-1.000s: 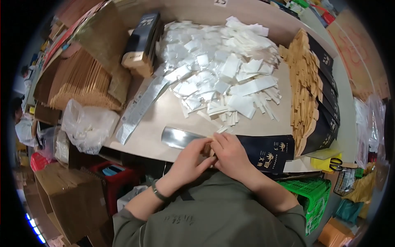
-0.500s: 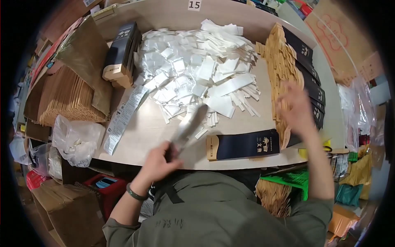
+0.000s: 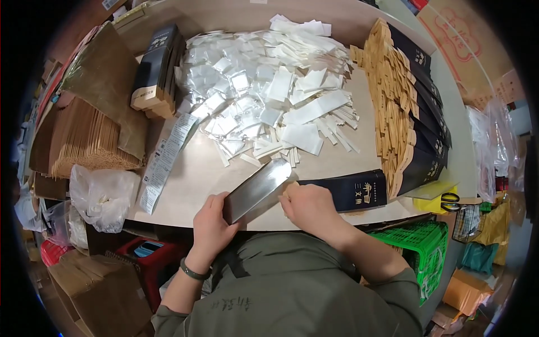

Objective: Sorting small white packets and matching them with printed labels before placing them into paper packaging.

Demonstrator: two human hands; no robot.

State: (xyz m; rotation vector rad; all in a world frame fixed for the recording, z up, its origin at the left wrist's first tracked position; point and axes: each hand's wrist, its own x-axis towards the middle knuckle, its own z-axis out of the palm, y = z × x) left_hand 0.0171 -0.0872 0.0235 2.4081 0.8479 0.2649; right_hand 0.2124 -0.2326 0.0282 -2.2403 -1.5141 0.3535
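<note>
My left hand (image 3: 212,229) is closed around the near end of a shiny metal scoop (image 3: 257,190), which tilts up and away to the right. My right hand (image 3: 310,206) is closed on the left end of a flat navy paper pouch (image 3: 359,190) lying near the table's front edge. The fingers hide that end of the pouch. The scoop's tip is just left of the right hand. Beyond the scoop spreads a heap of small clear and white sachets (image 3: 233,84) with white paper strips. More navy and tan pouches (image 3: 424,118) lie overlapped along the right side.
A bundle of navy pouches (image 3: 159,70) stands at the back left, beside a carton of brown sheets (image 3: 84,135). A printed strip (image 3: 168,163) and a plastic bag (image 3: 105,197) lie left. Scissors (image 3: 450,201) and a green basket (image 3: 438,247) are at right.
My right hand has come from the pouches at the right to the near pouch's left end and closed on it. The scoop has turned, its hollow showing brightly. My left hand still grips it.
</note>
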